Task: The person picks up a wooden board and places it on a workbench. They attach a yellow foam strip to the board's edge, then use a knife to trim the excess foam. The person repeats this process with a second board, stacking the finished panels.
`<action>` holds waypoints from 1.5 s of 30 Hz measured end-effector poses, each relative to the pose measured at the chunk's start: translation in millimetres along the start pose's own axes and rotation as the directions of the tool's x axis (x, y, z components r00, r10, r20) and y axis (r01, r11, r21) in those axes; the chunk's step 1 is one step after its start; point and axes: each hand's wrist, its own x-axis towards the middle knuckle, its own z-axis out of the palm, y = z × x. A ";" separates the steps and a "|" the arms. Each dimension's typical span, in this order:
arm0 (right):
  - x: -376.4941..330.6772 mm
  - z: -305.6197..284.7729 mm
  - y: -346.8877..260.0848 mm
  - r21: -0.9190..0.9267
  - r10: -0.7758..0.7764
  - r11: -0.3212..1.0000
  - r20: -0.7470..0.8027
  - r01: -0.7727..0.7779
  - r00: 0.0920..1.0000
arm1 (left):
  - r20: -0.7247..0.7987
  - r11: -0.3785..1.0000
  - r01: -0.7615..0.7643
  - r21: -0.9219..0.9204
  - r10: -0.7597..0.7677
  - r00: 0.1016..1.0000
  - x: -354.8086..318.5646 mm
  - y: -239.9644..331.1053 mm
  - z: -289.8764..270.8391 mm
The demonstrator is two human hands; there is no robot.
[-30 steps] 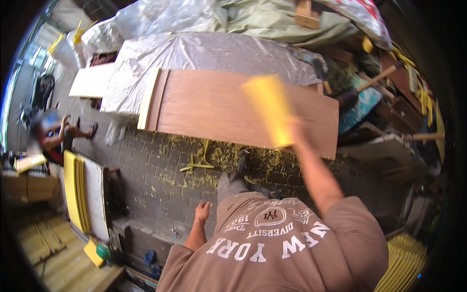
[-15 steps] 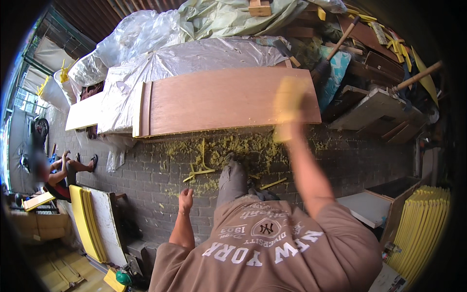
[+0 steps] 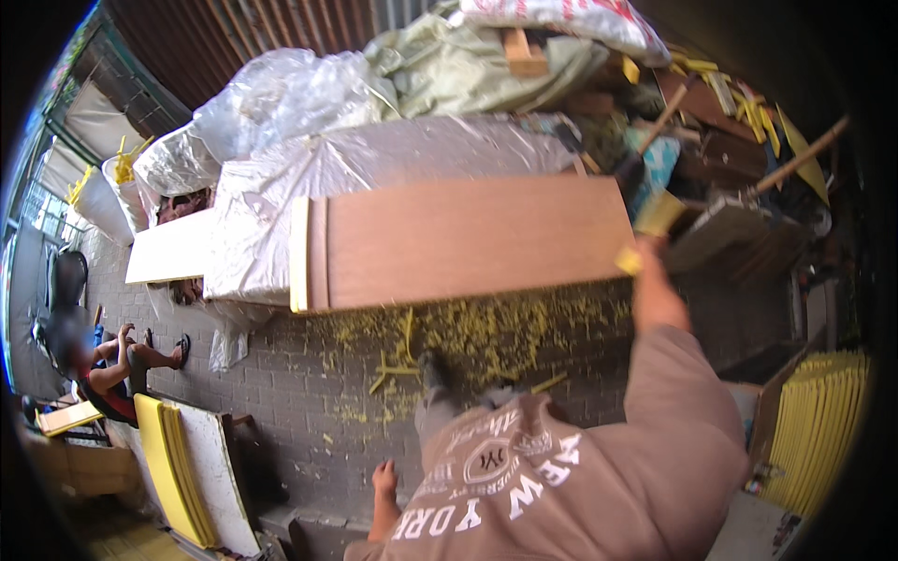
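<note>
A long brown wooden panel point(image 3: 468, 238) with a yellow left edge lies on a plastic-covered pile. My right hand point(image 3: 647, 254) is raised at the panel's right end and is closed on a flat yellow piece point(image 3: 659, 217), whose lower part shows below the fingers. My left hand point(image 3: 383, 479) hangs by my side over the brick floor, holding nothing, fingers loosely apart. Yellow scraps point(image 3: 468, 327) litter the bricks in front of the panel, around my foot point(image 3: 432, 369).
Crumpled plastic sheeting point(image 3: 281, 103) and junk wood pile up behind. A white board point(image 3: 173, 248) juts out left. A person point(image 3: 103, 360) sits at the left. Yellow-edged boards point(image 3: 178, 467) lean at lower left; stacked yellow panels point(image 3: 823, 411) stand at right.
My right hand with the yellow piece has swept rightward along the panel, from its middle to its right end. My left hand stays hanging low.
</note>
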 end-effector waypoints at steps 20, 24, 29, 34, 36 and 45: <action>-498.3 236.2 -350.0 0.353 -0.249 0.841 0.925 0.409 -0.287 | -0.051 0.234 -0.011 -0.972 -0.166 0.985 99.9 182.4 -221.4; -250.9 258.4 -340.9 0.135 -0.383 0.924 0.347 0.359 0.856 | -0.073 0.540 0.048 -0.840 -0.200 0.977 117.8 193.2 -189.7; -286.3 193.1 -378.7 0.542 -0.621 0.744 0.344 0.391 0.704 | -0.274 0.735 -0.290 -0.613 0.146 0.951 158.2 253.3 -211.9; -442.0 152.4 -403.5 0.707 -0.692 0.693 0.707 -0.141 0.146 | -0.043 0.745 -0.372 -0.554 0.420 0.906 221.3 375.7 -245.5; -429.9 168.1 -392.8 0.710 -0.687 0.654 0.702 -0.261 0.189 | 0.184 0.881 -0.272 -0.386 0.363 0.914 208.4 432.9 -227.0; -319.7 150.1 -395.4 0.446 -0.570 0.821 0.675 0.357 0.468 | -0.144 0.766 -0.631 -0.122 0.615 0.775 109.5 424.1 -214.4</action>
